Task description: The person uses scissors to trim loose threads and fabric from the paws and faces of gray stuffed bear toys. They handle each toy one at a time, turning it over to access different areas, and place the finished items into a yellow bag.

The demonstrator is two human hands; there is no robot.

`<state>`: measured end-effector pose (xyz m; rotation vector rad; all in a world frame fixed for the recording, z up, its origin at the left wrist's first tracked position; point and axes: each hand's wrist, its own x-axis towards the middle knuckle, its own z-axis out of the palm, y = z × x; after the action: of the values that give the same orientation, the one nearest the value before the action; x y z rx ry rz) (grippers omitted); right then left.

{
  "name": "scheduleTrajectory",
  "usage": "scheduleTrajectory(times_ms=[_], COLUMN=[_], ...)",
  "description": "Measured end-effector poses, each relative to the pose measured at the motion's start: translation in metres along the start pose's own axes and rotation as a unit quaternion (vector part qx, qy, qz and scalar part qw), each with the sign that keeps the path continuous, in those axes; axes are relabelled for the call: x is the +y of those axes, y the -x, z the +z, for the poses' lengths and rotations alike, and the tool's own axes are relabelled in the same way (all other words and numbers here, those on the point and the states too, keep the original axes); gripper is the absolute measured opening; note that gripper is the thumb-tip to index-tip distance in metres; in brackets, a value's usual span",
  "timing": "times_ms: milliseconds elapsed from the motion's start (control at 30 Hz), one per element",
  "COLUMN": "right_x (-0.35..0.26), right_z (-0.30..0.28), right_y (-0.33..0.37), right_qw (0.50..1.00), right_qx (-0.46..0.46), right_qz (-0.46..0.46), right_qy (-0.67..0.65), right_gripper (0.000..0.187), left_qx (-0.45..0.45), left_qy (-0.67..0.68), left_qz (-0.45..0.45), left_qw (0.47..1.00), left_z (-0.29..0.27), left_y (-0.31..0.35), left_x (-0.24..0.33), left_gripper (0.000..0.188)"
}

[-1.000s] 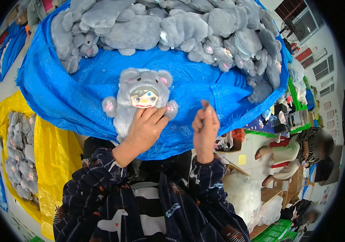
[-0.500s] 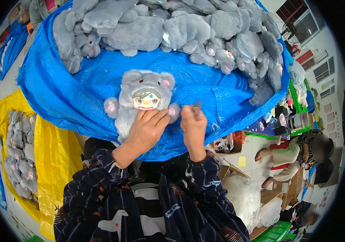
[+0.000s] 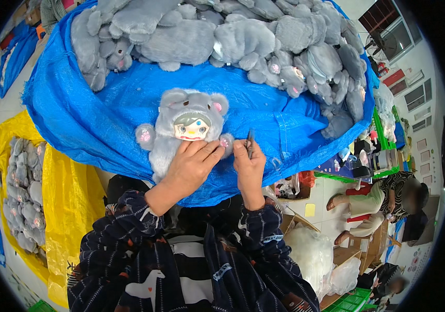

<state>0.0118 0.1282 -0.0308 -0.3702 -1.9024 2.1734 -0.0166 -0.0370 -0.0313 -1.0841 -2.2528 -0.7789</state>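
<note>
A grey plush toy (image 3: 191, 106) with round ears, pink paw pads and a doll face lies face up on the blue sheet. My left hand (image 3: 194, 165) rests over its chest, fingers closed on the fur just below the face and near the paw on the right. Just right of that paw, my right hand (image 3: 250, 169) is closed round a small, narrow metal tool (image 3: 250, 141) that points upward. It looks like thread snips, though its exact kind is hard to make out. The tool and the toy are apart.
Many more grey plush toys (image 3: 175, 44) are heaped at the far side of the blue sheet (image 3: 103, 138). On the left, a yellow sack (image 3: 71, 208) holds more of them. Clear plastic bags (image 3: 310, 255) stand at lower right; a seated person (image 3: 373, 200) is farther right.
My right hand has turned slightly, and the metal tool now stands more upright and shows more clearly. My left hand and the toy keep their place against each other.
</note>
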Motion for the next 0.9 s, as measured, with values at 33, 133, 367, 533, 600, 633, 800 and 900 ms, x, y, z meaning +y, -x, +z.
scheduleTrajectory(times_ms=[33,133,367,533,600,633,800,900], right_x=[0.002,-0.002,-0.001,0.007,0.008,-0.002,-0.018,-0.012], right_z=[-0.006,-0.014,0.008,0.011,0.005,-0.003,-0.024,-0.006], right_y=[-0.001,-0.003,-0.007,0.003,0.012,0.014,0.024,0.01], right_qw=[0.996,0.987,0.844,0.908,0.994,0.991,0.995,0.956], right_qx=[-0.021,-0.023,0.031,0.021,0.004,-0.028,-0.054,0.011], right_qz=[0.001,-0.022,-0.33,-0.301,-0.107,-0.046,0.025,-0.217], right_qy=[-0.088,-0.16,0.423,0.292,0.024,-0.119,-0.076,0.2], right_gripper=[0.018,0.018,0.015,0.01,0.011,0.013,0.021,0.01], left_qx=[-0.009,-0.014,-0.004,-0.021,-0.022,-0.023,-0.018,-0.019], left_qy=[0.005,0.01,0.006,0.032,0.037,0.033,0.025,0.024], left_qz=[-0.002,-0.002,0.001,-0.015,-0.017,-0.019,-0.019,-0.019], left_qw=[1.0,1.0,1.0,0.999,0.999,0.999,0.999,0.999], left_z=[-0.003,-0.003,0.0,-0.003,-0.002,-0.003,-0.003,-0.003], left_y=[-0.002,-0.003,-0.001,-0.003,-0.004,-0.004,-0.005,-0.006], left_x=[0.001,0.001,0.001,0.0,-0.001,-0.001,0.0,0.0], left_gripper=[0.035,0.034,0.03,0.026,0.025,0.025,0.024,0.024])
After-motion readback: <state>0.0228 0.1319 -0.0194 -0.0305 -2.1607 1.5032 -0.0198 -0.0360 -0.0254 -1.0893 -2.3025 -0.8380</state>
